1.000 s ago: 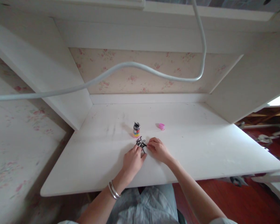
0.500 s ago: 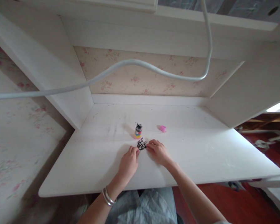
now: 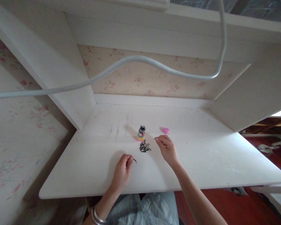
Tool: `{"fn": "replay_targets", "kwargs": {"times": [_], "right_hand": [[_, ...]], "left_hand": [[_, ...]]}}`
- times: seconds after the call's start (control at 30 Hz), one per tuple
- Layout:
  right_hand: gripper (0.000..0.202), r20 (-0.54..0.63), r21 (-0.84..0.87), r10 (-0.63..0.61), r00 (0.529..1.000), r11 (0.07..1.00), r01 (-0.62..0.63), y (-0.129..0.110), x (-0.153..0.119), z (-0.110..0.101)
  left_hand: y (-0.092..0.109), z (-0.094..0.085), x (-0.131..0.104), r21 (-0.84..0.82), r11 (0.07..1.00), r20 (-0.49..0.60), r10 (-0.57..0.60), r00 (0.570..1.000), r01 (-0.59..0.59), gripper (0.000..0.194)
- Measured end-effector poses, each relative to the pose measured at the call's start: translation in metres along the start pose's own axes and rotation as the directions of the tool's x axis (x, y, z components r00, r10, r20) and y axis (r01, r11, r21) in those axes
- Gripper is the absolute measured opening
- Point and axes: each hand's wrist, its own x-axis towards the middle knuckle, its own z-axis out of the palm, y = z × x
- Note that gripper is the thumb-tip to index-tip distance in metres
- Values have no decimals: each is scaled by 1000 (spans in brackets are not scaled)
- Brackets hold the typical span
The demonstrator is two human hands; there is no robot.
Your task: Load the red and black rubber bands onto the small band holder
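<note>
Just left of the pile, my left hand (image 3: 124,167) is closed in a pinch on a thin black band (image 3: 135,160), whose end sticks out curved past the fingertips. My right hand (image 3: 166,148) is raised right of the jar, thumb and finger pinching a tiny dark piece (image 3: 155,138), perhaps another band; only its tip shows. Between the hands, a small pile of thin black bands (image 3: 145,147) lies on the table. Behind the pile stands an open clear jar (image 3: 141,133) with a colourful label, filled to its mouth with similar black pieces.
A pink lid (image 3: 165,130) lies on the white desk (image 3: 96,162) beyond my right hand. A pale cable (image 3: 135,58) hangs across the view above the desk. White side panels (image 3: 255,84) and a floral-papered back wall enclose the far side.
Both hands have come away from the pile. My left hand drew back toward me and left with a black band; my right hand rose to the right, pinching a small piece.
</note>
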Motion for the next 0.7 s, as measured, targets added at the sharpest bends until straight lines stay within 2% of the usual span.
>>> {"fn": "replay_targets", "kwargs": {"times": [0.1,0.2,0.4,0.53,0.7], "right_hand": [[28,-62,33,-58,996,998,61,-31,19,5],[26,-66,53,-110,992,992,113,-50,36,17],[26,50,-27,-227,973,973,228,-44,51,36],[25,93,-147,-275,957,947,286,-40,53,32],[26,239,-322,-327,914,862,392,-50,57,23]], "left_hand": [[1,1,1,7,1000,15,1,1000,-1,24],[1,1,0,22,1000,32,1,999,-2,25],[-2,0,-2,-2,1000,30,-3,1000,3,23],[-3,0,-1,-12,1000,38,17,999,-17,23],[-2,0,0,-6,1000,58,24,998,-23,23]]}}
